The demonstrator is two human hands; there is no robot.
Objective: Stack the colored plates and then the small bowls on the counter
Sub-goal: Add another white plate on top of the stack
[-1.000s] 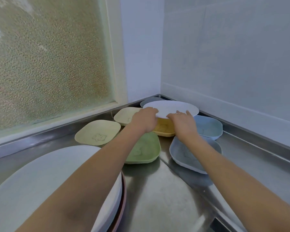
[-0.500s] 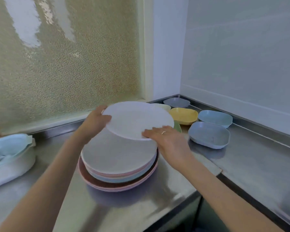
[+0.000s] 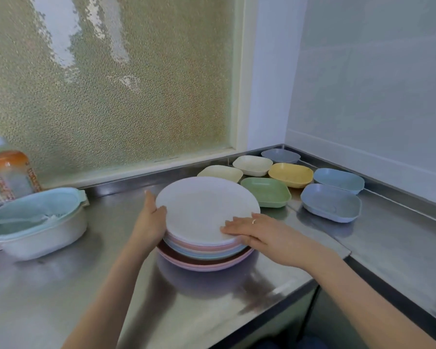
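My right-hand fingers (image 3: 233, 229) lie straight and flat on the near-right rim of the white plate (image 3: 204, 207), pressing it down; my thumb sits under the rim at the side of the stack. My left hand (image 3: 150, 221) cups the left edge of the same plate, thumb hooked over the rim, fingers curled against the sides of the plates below. The white plate sits on top of the plate stack (image 3: 204, 258), which stands on the steel counter (image 3: 86, 285) near its front edge.

Judged risks from this state:

1. Misalignment. The top plate looks set slightly back and left of the pink and blue rims beneath. If I release unevenly, it may rock or slide.
2. Stack shift. The steel surface appears smooth. A sideways push from either hand could move the whole stack toward the front edge.
3. Pinch. My right thumb lies between rims; dropping the plate flat would trap it.
4. Next step. The small bowls stand apart at the back right: green bowl (image 3: 266, 192) just beside the stack, yellow bowl (image 3: 291, 173), blue bowl (image 3: 331, 202) beyond. Reaching across, my forearm could clip the stack
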